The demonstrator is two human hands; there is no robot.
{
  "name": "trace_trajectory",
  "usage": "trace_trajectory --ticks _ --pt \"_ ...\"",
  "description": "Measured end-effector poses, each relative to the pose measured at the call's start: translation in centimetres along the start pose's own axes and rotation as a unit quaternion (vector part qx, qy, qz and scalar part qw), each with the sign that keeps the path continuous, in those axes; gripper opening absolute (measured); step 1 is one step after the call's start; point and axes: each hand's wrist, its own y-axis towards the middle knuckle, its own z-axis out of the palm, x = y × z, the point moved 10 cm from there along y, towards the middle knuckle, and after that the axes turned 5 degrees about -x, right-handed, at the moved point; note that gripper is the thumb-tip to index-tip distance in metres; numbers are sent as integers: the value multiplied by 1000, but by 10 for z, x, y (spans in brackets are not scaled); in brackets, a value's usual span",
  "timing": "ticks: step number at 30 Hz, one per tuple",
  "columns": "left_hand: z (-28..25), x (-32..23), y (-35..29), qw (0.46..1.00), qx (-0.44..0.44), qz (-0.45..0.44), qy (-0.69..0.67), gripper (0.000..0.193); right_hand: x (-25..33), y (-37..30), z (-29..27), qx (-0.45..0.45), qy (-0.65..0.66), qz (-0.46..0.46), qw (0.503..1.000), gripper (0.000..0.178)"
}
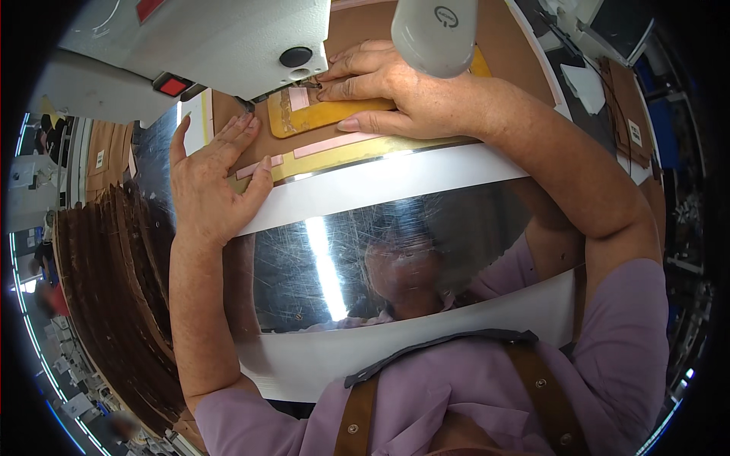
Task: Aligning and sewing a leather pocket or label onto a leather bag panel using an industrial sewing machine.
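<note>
My left hand (217, 178) lies flat with its fingers spread, fingertips on a brown sheet (357, 23) and the thumb by a short pink strip (258, 167). Beneath my right hand (388, 87) is a yellow plate (327, 116) with rounded corners and a small pink patch (298, 97). That hand's fingers stretch leftward, and their tips reach close to the needle area under the sewing machine head (236, 38). Its thumb points left above a longer pink strip (327, 146). A pale yellow band runs along the sheet's near edge. The needle itself is hard to make out.
A scratched, shiny metal plate (449, 243) with white borders lies between my arms. At the left stands a tall stack of brown pieces (106, 266). A white rounded device (433, 42) hangs above my right hand. More brown pieces (627, 125) sit at the far right.
</note>
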Motion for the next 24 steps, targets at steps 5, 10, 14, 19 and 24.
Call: trace_trajectory --ticks 5,10,14,19,24 --pt "1 0 -6 1000 -23 -1 4 49 -3 -2 -3 -12 24 -2 1000 43" --pt "-1 1 -5 1000 -23 4 15 48 -13 -1 -4 4 50 67 997 40" --pt "1 1 -4 1000 -20 4 13 48 -12 -2 -8 -21 75 62 995 39" --pt "1 2 -3 999 -19 -1 27 47 0 -3 -4 -28 3 -22 999 45" --pt "2 2 -4 999 -21 2 31 47 3 -2 -2 -30 -11 -26 999 48"
